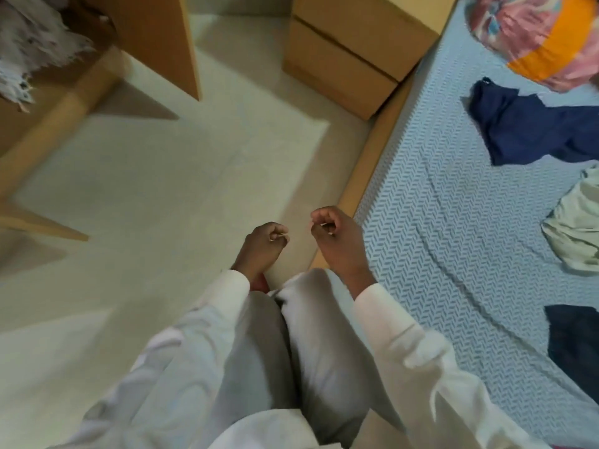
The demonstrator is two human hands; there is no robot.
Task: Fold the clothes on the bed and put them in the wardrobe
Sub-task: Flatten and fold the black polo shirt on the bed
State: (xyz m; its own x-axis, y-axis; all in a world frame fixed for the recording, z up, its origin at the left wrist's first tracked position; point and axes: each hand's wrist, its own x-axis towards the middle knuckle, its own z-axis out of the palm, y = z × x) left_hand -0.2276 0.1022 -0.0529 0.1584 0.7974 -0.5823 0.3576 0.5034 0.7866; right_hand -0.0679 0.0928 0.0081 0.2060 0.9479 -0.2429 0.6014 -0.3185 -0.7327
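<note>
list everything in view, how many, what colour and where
bed sheet: one, pale blue herringbone, right side
navy garment: one, dark blue, crumpled on the sheet, upper right
cream garment: one, off-white, on the sheet at the right edge
dark garment: one, dark blue, on the sheet lower right, cut off by the frame
patterned bundle: one, pink with an orange band, on the bed, top right
box-like unit: one, light brown, on the floor beside the bed
wardrobe: one, light wood, top left
pale fabric: one heap, whitish, inside the wardrobe
floor: pale, centre
left hand: loosely curled, holds nothing
right hand: loosely curled, holds nothing
</note>
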